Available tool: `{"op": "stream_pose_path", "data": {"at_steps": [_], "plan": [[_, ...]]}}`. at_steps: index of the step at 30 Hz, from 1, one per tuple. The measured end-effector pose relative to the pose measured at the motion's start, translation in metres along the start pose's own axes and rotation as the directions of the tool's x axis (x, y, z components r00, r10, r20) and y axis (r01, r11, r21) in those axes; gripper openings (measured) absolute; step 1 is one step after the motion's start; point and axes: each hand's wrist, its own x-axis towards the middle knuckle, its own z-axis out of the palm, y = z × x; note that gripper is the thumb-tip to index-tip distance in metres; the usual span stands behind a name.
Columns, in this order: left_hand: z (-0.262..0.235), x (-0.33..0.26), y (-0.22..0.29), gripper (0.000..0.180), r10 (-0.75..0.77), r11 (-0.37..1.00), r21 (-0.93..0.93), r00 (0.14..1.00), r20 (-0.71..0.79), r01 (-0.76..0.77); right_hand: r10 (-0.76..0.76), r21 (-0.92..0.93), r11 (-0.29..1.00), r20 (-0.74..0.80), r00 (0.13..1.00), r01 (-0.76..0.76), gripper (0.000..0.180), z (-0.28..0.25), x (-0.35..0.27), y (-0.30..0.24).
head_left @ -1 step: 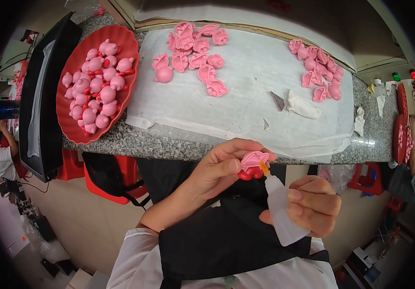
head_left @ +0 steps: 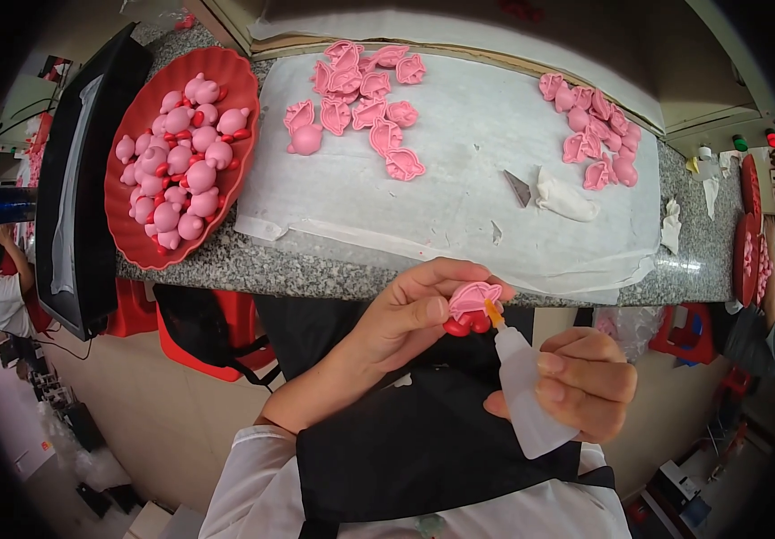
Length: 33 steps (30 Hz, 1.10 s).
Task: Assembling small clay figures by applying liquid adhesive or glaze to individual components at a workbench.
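Toys [head_left: 181,162] in red tray [head_left: 243,85] nearby

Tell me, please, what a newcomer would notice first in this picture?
Probably the two hands in the foreground: the left hand holds a small pink shell part while the right hand touches a white squeeze bottle to it. Behind, a red bowl of pink toy figures sits at the counter's left.

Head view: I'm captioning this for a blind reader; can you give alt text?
A left hand holds a small pink toy half with red feet while the right hand tips a white squeeze bottle's orange nozzle into it, before a granite counter with a red tray of pink toy pigs.
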Motion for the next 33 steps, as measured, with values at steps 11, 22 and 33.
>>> {"op": "stream_pose_path", "data": {"at_steps": [11,22,33], "plan": [[-0.001,-0.002,0.002,0.041,0.02,0.999,0.049,0.999,-0.027,-0.019,0.002,-0.007,1.0,-0.029,1.0,-0.002,0.041,0.0,-0.005,0.0],[-0.003,-0.001,0.001,0.042,0.075,0.997,0.018,0.996,0.053,-0.076,0.008,-0.012,1.0,-0.066,0.998,-0.009,0.042,-0.002,-0.004,0.0],[0.001,-0.003,0.001,0.041,0.044,0.999,0.018,0.998,-0.047,-0.043,0.077,-0.035,0.996,-0.137,0.988,-0.083,0.048,-0.002,-0.011,-0.003]]}}
